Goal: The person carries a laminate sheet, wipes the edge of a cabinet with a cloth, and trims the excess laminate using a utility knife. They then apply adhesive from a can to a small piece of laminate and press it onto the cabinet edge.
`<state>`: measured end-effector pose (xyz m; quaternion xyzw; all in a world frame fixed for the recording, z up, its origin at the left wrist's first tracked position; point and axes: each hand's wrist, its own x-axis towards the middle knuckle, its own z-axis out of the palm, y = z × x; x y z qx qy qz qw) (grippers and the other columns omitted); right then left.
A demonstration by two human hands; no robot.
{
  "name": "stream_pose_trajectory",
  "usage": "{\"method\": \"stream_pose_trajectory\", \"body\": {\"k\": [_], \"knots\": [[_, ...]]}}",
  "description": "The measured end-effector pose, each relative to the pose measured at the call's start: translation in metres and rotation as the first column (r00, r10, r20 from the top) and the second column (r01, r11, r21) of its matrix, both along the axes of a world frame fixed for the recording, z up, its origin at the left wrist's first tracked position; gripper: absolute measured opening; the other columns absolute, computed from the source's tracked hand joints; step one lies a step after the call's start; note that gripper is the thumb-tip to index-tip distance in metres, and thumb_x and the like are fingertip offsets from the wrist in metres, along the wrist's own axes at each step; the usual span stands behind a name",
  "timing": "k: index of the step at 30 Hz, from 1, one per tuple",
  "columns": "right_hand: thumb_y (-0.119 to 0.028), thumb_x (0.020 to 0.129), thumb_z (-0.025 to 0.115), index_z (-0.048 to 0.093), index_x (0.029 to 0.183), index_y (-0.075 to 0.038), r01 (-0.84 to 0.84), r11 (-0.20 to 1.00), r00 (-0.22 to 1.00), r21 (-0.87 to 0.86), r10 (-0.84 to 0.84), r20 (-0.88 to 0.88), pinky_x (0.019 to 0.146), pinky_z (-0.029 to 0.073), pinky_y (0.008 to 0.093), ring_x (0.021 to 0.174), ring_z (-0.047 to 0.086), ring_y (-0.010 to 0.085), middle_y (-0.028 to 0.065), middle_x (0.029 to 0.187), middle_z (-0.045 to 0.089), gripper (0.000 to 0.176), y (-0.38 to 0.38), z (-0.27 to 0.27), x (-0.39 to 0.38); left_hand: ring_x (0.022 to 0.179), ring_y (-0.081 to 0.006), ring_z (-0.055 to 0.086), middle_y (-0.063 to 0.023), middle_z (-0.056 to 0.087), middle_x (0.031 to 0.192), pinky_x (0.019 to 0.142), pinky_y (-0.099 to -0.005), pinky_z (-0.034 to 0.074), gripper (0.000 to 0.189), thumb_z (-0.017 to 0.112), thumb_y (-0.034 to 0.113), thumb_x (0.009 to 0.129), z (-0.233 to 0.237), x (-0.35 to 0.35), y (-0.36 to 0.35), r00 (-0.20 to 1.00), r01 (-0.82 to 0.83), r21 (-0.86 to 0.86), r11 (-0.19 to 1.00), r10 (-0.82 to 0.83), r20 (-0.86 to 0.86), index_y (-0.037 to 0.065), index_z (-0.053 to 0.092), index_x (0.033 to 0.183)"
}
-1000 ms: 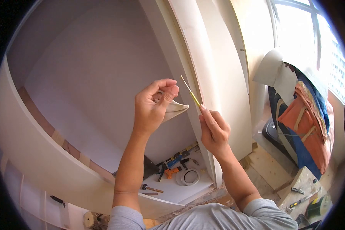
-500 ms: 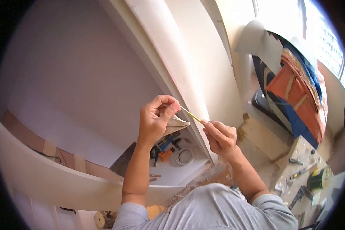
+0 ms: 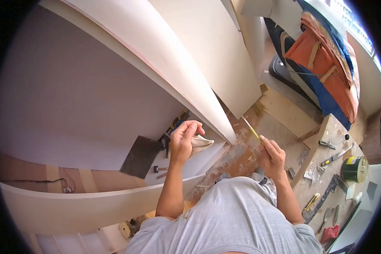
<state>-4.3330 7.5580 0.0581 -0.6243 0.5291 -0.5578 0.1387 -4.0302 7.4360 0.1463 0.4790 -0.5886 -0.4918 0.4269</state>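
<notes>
My left hand (image 3: pixel 182 139) is closed in a pinch, with a folded cream cloth-like piece (image 3: pixel 203 144) gathered in it and jutting out past the fingers. In my right hand (image 3: pixel 274 157) is a thin yellow-green stick (image 3: pixel 253 130) with a pale tip, gripped near its lower end and pointing up and to the left. The two hands are well apart, and the stick's tip is clear of the left hand. Behind the left hand rises the long white curved panel (image 3: pixel 178 63).
A workbench (image 3: pixel 298 186) on the right carries a green tin (image 3: pixel 354 169), a yellow-black knife (image 3: pixel 330 158) and several tools. Orange bags (image 3: pixel 321 59) lean by the window. A dark square plate (image 3: pixel 140 156) and a small hammer (image 3: pixel 160 169) lie inside the white recess at left.
My right hand has drawn the stick away from my left fingers, down and to the right. The left hand has shifted slightly right and down, still with the cloth-like piece. The view has tilted lower.
</notes>
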Motion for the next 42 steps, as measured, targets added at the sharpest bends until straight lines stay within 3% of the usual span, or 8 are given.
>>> {"method": "stream_pose_trajectory", "body": {"k": [9,15,21,25,33,35,37,42], "knots": [[0.006,0.098,0.072,0.072,0.132,0.001,0.012,0.999,0.998,0.035,-0.014,0.062,0.059,0.048,0.0304,0.065,0.059,0.0193,0.0117,0.082,0.063,0.035,-0.004,-0.008,-0.003,0.070,-0.0047,0.055,-0.0061,0.072,0.089,0.065,-0.0216,0.046,0.030,0.057,0.018,0.109,-0.008,0.002,0.008,0.999,-0.045,0.040,0.998,0.046,-0.026,-0.003,0.075,0.123],[0.005,0.099,0.071,0.073,0.130,0.002,0.012,0.997,0.998,0.070,-0.016,0.056,0.061,0.048,0.0302,0.066,0.057,0.0184,0.0117,0.083,0.062,0.031,-0.007,-0.003,-0.001,0.069,-0.0064,0.056,-0.0008,0.071,0.084,0.064,-0.0250,0.046,0.020,0.073,0.021,0.104,-0.035,0.010,0.009,0.998,-0.063,-0.081,0.995,0.063,0.007,0.002,0.075,0.101],[0.003,0.099,0.071,0.074,0.127,0.004,-0.019,0.994,0.996,0.111,0.009,0.088,0.061,0.044,0.0297,0.066,0.052,0.0154,0.0090,0.080,0.057,0.029,-0.009,-0.001,0.012,0.077,-0.0366,0.073,-0.0147,0.076,0.083,0.070,-0.0475,0.056,0.036,0.079,0.042,0.097,-0.122,0.058,0.021,0.617,0.047,-0.048,0.998,0.009,0.787,0.007,0.073,0.089],[0.004,0.098,0.070,0.074,0.126,0.005,-0.041,0.994,0.994,0.102,0.031,0.101,0.060,0.041,0.0292,0.067,0.050,0.0132,0.0064,0.078,0.053,0.029,-0.012,0.005,0.019,0.085,-0.0356,0.076,-0.0153,0.077,0.088,0.076,-0.0497,0.057,0.035,0.076,0.043,0.098,-0.168,0.083,0.036,0.604,-0.023,0.062,0.998,-0.035,0.796,0.008,0.076,0.096],[-0.004,0.098,0.073,0.073,0.132,-0.003,0.009,0.980,0.996,0.198,-0.026,0.086,0.065,0.049,0.0338,0.071,0.061,0.0281,0.0173,0.087,0.063,0.034,-0.001,-0.004,0.007,0.075,-0.0067,0.062,0.0009,0.072,0.088,0.067,-0.0272,0.052,0.015,0.073,0.013,0.103,-0.175,0.046,0.026,0.963,0.025,0.072,0.997,-0.043,0.265,0.001,0.079,0.110],[-0.010,0.100,0.076,0.074,0.130,-0.002,0.089,0.970,0.982,0.226,-0.124,0.144,0.063,0.047,0.0306,0.069,0.059,0.0196,0.0091,0.083,0.067,0.031,0.010,-0.007,0.005,0.076,-0.0071,0.063,-0.0005,0.073,0.090,0.067,-0.0257,0.052,0.017,0.072,0.010,0.103,-0.169,0.012,0.020,0.994,0.082,0.288,0.954,-0.097,0.040,-0.001,0.078,0.114],[-0.019,0.102,0.079,0.077,0.126,-0.001,-0.048,0.916,0.738,0.398,-0.236,0.632,0.062,0.044,0.0271,0.070,0.055,0.0083,-0.0030,0.080,0.067,0.030,0.015,-0.002,0.008,0.077,-0.0078,0.064,-0.0022,0.073,0.091,0.069,-0.0244,0.053,0.019,0.070,0.006,0.104,-0.143,-0.028,0.016,0.992,0.120,0.176,0.977,-0.122,0.002,-0.002,0.077,0.118],[-0.027,0.099,0.084,0.079,0.121,-0.001,-0.181,0.849,0.527,0.496,-0.342,0.778,0.057,0.036,0.0214,0.066,0.048,0.0013,-0.0085,0.079,0.063,0.035,0.034,-0.008,0.005,0.078,-0.0075,0.065,-0.0026,0.073,0.090,0.072,-0.0231,0.053,0.019,0.069,0.005,0.104,-0.113,-0.115,0.022,0.946,0.317,0.243,0.917,-0.287,-0.152,-0.003,0.077,0.119]]}}
